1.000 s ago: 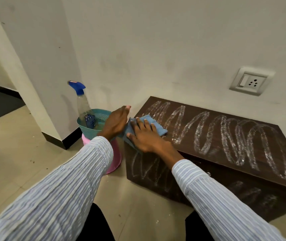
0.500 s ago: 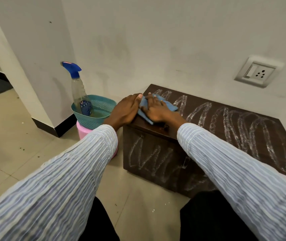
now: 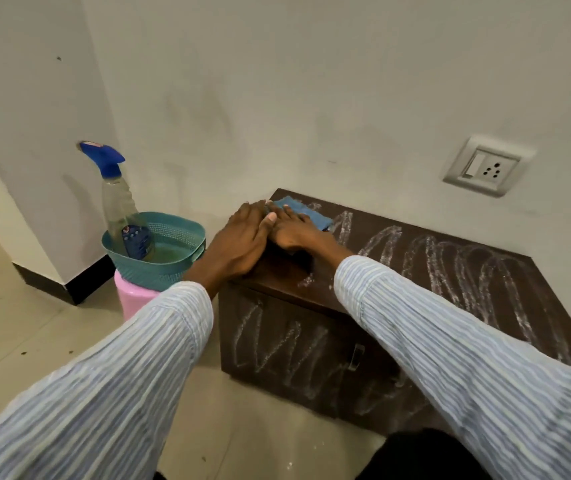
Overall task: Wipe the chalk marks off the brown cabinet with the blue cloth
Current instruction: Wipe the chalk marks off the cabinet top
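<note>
Partly blue cloth (image 3: 306, 212) under right-hand fingers (image 3: 286, 216)

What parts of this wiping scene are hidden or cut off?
Head view only:
- Blue cloth: mostly covered by the right hand, so its full shape is hidden.
- Brown cabinet: its right end runs behind the right sleeve.
- Spray bottle: label too small to read.

Soft blue cloth (image 3: 306, 212) on glossy wood-grain brown cabinet (image 3: 506, 289).
</note>
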